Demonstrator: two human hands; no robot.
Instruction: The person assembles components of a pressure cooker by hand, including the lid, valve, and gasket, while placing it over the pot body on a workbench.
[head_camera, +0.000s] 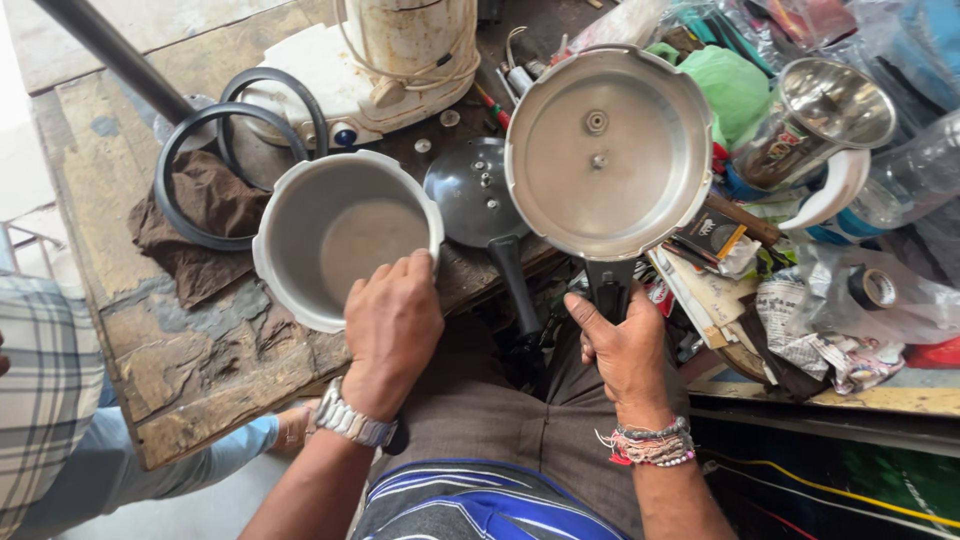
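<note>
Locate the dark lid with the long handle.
The dark lid lies on the wooden bench at centre, between the metal pot and the shiny lid held up by the right hand.

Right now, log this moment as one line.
left hand: grips pot rim | right hand: holds lid by handle, underside up | bench: rubber gaskets
</note>
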